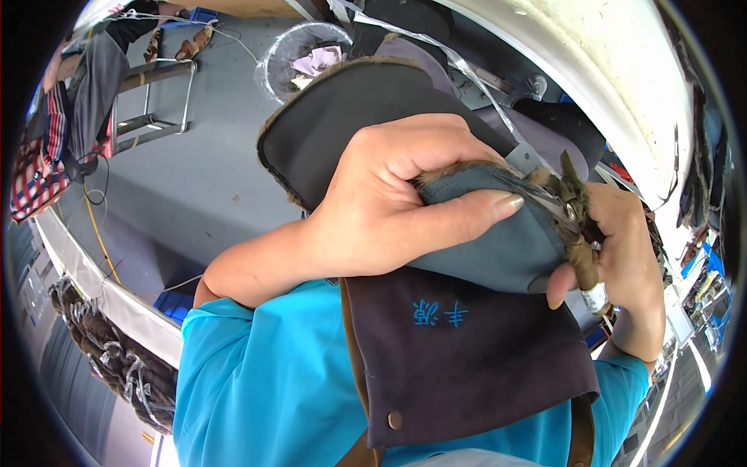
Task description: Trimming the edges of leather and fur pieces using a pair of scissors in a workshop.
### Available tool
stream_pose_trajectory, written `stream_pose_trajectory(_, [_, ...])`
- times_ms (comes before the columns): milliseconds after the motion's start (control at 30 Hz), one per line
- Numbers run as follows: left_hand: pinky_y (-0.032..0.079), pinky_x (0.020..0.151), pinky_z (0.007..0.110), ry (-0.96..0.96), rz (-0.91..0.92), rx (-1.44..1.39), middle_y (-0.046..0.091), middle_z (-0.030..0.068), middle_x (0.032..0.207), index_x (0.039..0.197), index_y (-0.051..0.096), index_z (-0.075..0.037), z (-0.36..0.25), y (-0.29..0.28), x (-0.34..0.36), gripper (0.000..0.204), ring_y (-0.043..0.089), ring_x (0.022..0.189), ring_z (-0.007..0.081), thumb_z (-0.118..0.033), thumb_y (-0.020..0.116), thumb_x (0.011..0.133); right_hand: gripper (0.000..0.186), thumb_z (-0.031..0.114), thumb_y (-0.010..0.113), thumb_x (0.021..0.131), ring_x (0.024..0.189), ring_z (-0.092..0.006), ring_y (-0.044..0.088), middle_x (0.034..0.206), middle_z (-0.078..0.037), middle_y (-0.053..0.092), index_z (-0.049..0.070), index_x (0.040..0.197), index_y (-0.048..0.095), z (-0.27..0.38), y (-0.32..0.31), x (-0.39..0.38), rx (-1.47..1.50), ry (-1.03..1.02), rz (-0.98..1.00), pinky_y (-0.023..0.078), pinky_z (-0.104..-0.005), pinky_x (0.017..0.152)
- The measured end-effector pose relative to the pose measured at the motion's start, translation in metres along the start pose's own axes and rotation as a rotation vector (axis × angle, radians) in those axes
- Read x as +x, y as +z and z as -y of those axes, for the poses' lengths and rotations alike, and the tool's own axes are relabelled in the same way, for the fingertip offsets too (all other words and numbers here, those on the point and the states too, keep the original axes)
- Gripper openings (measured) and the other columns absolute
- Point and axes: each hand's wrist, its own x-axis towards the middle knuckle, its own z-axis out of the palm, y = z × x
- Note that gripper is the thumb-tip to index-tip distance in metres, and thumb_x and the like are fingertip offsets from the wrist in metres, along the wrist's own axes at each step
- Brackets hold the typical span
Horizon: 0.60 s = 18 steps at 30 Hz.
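Observation:
My left hand (412,191) is closed on a fur-edged piece of dark grey material (350,117), its thumb pressing on a folded slate-blue part (486,241) of what looks like the same piece. Brown fur shows along the fold under the fingers. At the right, my right hand (618,241) is closed round scissors (573,212) whose handles are wrapped in brownish cloth. Their blades point left to the furry edge beside my left thumb. Whether the blades are apart is hard to make out.
A bin with a clear liner (272,62) holds pale scraps on the grey floor. A metal-framed stool (152,124) stands at upper left, near a person in grey trousers (97,86). A white curved surface (622,62) lies at upper right; dark furry bundles (117,358) hang at lower left.

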Motion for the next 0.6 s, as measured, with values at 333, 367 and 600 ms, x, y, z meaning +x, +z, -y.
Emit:
stream_pose_trajectory(333, [0.036,0.058,0.023,-0.033,0.041,-0.036,0.055,0.0044,0.075,0.091,0.063,0.003,-0.004,-0.001,0.003,0.017,0.049,0.066,0.0086,0.002,0.068,0.074,0.043,-0.001,0.078,0.047,0.053,-0.0278,0.051,0.064,-0.014,0.056,-0.003,0.086,0.061,0.007,-0.008,-0.001,0.048,0.117,0.072,0.042,-0.0299,0.052])
stream_pose_trajectory(367, [0.037,0.058,0.023,-0.047,0.049,-0.054,0.055,0.0044,0.075,0.091,0.063,0.003,-0.004,-0.001,0.003,0.017,0.049,0.066,0.0087,0.003,0.068,0.074,0.043,0.0,0.078,0.047,0.054,-0.0279,0.052,0.065,-0.014,0.056,-0.002,0.086,0.061,0.008,-0.009,0.0,0.031,0.106,0.094,0.042,-0.03,0.052])
stream_pose_trajectory(600, [0.035,0.057,0.024,-0.06,0.111,-0.068,0.054,0.0041,0.072,0.088,0.063,0.004,-0.005,0.0,0.008,0.015,0.048,0.065,0.0096,0.002,0.068,0.074,0.041,0.001,0.077,0.047,0.055,-0.0287,0.054,0.064,-0.014,0.056,-0.002,0.084,0.061,0.003,-0.017,-0.006,0.0,0.109,0.062,0.042,-0.0315,0.052])
